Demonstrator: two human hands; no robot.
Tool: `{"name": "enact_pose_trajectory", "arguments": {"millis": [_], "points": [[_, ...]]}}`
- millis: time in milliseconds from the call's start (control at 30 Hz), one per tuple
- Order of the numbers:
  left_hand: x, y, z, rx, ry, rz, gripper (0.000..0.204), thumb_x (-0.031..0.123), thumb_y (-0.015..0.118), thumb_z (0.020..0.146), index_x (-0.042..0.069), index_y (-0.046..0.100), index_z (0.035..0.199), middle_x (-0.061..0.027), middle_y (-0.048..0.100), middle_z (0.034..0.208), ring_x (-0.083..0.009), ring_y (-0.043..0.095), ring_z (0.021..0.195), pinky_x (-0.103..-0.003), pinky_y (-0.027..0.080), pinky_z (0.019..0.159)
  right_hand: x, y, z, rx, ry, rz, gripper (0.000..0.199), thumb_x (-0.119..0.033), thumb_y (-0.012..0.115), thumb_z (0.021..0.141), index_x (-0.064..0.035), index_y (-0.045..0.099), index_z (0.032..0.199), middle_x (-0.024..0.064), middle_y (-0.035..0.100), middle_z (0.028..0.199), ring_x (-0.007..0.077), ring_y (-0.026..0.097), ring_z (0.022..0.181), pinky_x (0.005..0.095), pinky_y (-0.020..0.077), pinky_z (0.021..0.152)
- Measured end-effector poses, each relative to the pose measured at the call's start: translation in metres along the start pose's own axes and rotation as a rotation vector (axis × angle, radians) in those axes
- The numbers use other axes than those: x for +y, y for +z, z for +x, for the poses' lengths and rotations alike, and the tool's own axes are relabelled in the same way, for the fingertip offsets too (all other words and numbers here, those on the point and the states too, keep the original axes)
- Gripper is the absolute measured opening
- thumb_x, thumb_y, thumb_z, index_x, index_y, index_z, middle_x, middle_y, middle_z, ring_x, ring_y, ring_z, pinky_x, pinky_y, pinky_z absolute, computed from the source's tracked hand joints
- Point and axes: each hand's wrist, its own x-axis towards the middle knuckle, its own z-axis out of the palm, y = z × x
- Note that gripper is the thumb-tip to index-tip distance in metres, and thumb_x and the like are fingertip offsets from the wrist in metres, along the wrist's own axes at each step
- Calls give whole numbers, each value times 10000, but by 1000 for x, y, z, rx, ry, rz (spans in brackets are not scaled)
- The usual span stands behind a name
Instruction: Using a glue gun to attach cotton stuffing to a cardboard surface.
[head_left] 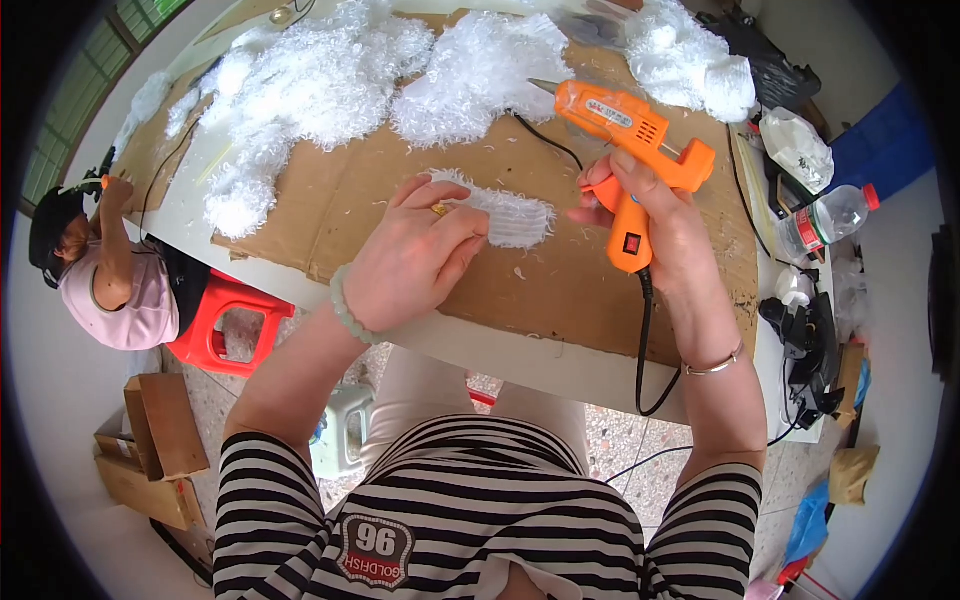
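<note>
Right grip (665,225) clasps a pistol-shaped glue gun (640,128) near fringed white fabric (520,220).

A white, flat-topped table (540,362) carries a large, flat sheet of brown cardboard (355,178) (creased, and strewn with loose white shreds (518,272)). Fluffy heaps of shaggy white fringed material (480,75) lie along its far side; nearer the middle lies a small, ribbed white strip with fringed edges (517,220).

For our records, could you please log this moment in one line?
left hand: at white fringed strip; right hand: holding orange glue gun; cardboard: beneath
</note>
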Motion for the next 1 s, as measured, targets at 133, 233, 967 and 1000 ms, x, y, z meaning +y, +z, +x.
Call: {"name": "enact_pose_trajectory", "arguments": {"millis": [133,233,967,1000], "points": [[-16,6,-5,-41,-39,-31,220,-38,569,712,60,532,906,-86,601,709,-298,580,920,-444,380,922,-6,-12,-27,-4,56,-313,268,-285,562,901,-21,606,918,63,601,864,161,585,801,333,517,739],[-14,7,0,-92,-7,-4,243,-57,549,701,61,524,912,-80,601,711,-282,576,928,-451,382,918,-3,-23,-45,-23,44,-515,319,-332,604,880,-21,609,954,43,612,839,134,569,766,265,469,707],[-27,18,-14,16,19,-30,201,-19,580,687,47,547,874,-85,591,633,-276,564,893,-460,398,897,13,2,-43,113,252,-822,273,-280,683,832,-44,610,948,-23,584,790,68,508,727,226,417,660],[-28,18,-14,14,22,-34,194,-15,580,690,47,547,871,-86,587,625,-276,566,888,-461,395,901,12,3,-42,107,253,-825,273,-280,683,832,-44,610,948,-23,584,790,68,508,727,226,417,660]]}}
